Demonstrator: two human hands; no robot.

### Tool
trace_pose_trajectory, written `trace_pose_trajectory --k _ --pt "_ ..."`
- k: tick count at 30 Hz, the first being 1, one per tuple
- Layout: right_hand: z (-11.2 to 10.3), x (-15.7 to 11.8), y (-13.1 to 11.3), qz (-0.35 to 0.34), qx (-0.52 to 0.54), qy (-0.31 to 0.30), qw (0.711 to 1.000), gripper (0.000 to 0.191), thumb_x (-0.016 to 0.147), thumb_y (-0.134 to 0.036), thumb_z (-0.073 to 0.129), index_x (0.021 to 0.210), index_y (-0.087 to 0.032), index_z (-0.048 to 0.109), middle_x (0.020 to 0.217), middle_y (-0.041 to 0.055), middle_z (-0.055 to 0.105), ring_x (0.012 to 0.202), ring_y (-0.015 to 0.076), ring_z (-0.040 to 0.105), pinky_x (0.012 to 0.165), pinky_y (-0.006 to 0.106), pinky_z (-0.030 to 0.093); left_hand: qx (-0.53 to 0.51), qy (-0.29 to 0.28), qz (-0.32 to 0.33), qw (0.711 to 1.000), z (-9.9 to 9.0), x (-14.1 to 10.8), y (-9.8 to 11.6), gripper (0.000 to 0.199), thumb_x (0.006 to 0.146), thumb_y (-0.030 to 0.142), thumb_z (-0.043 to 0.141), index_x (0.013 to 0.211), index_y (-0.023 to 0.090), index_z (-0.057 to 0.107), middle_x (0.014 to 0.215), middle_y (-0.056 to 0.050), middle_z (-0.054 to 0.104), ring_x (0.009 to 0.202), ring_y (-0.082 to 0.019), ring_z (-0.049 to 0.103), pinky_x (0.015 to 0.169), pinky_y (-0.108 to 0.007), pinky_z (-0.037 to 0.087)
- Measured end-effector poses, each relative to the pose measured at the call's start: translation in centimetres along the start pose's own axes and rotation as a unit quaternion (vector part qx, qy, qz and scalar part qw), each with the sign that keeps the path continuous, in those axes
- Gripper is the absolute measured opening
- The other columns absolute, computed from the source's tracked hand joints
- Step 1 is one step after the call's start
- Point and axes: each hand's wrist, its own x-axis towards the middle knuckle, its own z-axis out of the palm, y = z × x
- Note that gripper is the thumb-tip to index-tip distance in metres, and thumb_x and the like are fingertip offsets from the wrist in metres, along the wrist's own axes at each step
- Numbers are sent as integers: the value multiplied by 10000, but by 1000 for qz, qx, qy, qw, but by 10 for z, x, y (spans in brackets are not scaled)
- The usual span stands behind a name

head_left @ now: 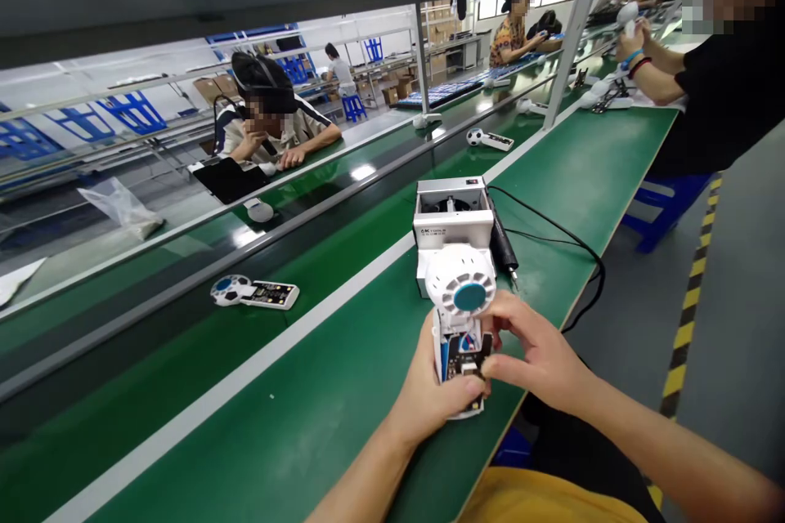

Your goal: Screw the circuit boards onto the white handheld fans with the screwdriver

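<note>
**Opened handheld fan (pixel 450 282) in a two-handed grip**

In the head view, the fan is held just above the green workbench (pixel 343 392), its long axis running away from the person and tilted slightly up. The round white grille with its teal centre is at the far end, and the open housing, exposing a dark circuit board (pixel 461 359), faces up toward the near end. The left hand (pixel 429 392) clamps the lower body from the side, and the right hand (pixel 531 351) reaches across, its fingertips (pixel 494 339) pinching the housing beside the board, so the two hands are close together on it.

Just beyond the fan stands a white boxy unit (pixel 454 216) with a fan inside. Beside it lies a black pen-shaped tool (pixel 503 249) with a metal tip, trailing a black cable (pixel 573 241) — soldering iron or screwdriver, cannot tell. A similar fan (pixel 254 292) lies on the adjacent belt. Across the line, a co-worker (pixel 273 118) leans over the bench; to the right, another co-worker's hands (pixel 631 45) hold a white object.
</note>
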Motion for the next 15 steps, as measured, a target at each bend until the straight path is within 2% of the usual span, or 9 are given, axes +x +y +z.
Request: trace_pose_trajectory --k 3,6,10,15 --pt "-4 -1 5 -95 -44 -43 994 540 907 -585 642 1399 -376 566 1097 83 583 975 247 627 823 373 578 24 15 19 999 0 -3 0 787 685 538 876 1330 225 551 1238 -134 658 1068 -333 661 838 -396 567" --pt "-6 2 3 -152 -77 -54 984 584 905 -576 647 1444 -380 538 1209 108 579 1081 270 630 863 371 583 32 3 21 999 -2 -3 -3 780 687 524 878 1334 223 563 1298 -138 639 1182 -368 614 959 -452 532" --pt "-5 2 -3 -150 -101 -68 981 475 941 -560 605 1351 -322 622 1172 113 607 1038 258 644 831 358 582 39 -14 15 999 -2 -4 -4 781 724 510 858 1385 251 530 1367 -129 613 1221 -368 603 1010 -470 506" --pt "1 -6 -5 -107 -49 -43 992 409 938 -565 605 1233 -290 675 1062 96 582 993 240 628 814 339 582 35 -3 22 999 0 -7 -5 798 700 529 872 1370 235 554 1311 -128 647 1185 -363 624 1001 -462 512"
